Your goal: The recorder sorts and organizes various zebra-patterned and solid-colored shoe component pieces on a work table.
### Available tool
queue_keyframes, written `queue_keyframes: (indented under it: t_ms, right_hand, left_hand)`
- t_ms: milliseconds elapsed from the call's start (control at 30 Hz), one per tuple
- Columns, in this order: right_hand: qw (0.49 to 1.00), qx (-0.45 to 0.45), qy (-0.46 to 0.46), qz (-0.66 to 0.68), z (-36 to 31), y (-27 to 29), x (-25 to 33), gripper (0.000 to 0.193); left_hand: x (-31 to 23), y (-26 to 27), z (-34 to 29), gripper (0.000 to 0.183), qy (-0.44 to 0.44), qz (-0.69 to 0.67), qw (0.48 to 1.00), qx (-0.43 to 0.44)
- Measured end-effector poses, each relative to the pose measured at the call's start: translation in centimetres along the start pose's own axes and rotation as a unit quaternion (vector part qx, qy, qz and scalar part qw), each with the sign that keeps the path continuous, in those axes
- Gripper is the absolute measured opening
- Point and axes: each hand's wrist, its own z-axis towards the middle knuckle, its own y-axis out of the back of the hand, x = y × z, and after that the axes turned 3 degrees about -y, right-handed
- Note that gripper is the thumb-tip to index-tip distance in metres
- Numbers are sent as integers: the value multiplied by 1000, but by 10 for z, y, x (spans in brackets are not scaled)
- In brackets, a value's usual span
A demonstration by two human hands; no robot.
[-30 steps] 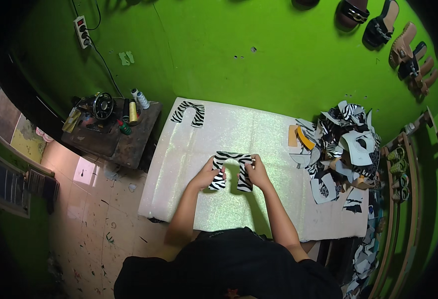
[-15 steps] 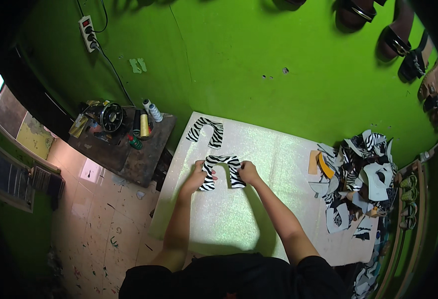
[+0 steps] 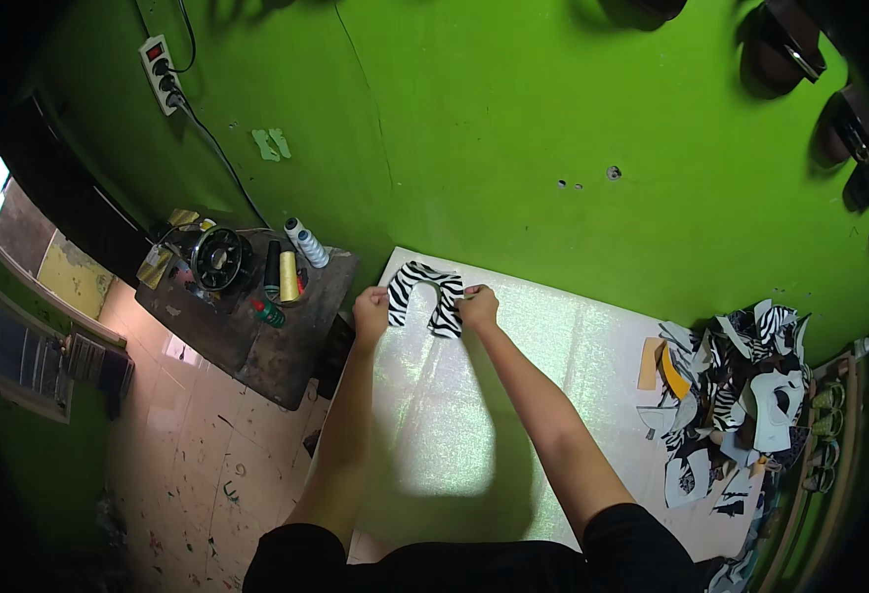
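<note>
We see the left hand (image 3: 371,314) pinching one side edge of a black-and-white striped piece (image 3: 422,271), with thumb and fingers pressed together. The right hand (image 3: 478,308) pinches its other side. The piece is shaped like an arch, and it is over the far left end of a shiny white sheet (image 3: 592,425). We cannot tell if it touches the sheet. A pile of scraps (image 3: 772,410) sits on the right. To the left are a sewing machine (image 3: 219,259) and thread spools (image 3: 288,277); any labels on those are too small for us to read.
</note>
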Motion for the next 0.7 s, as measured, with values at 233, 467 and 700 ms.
queue_keyframes:
  t_ms: [233, 467, 700]
  right_hand:
    - [997, -54, -12, 47, 2, -18, 17, 25]
    - [996, -77, 17, 37, -10, -21, 10, 22]
    - [998, -48, 25, -27, -20, -17, 8, 28]
  left_hand:
    - [4, -7, 27, 12, -3, 70, 997, -32]
    - [7, -10, 22, 14, -27, 163, 986, -21]
    - [-13, -17, 8, 34, -74, 280, 957, 18]
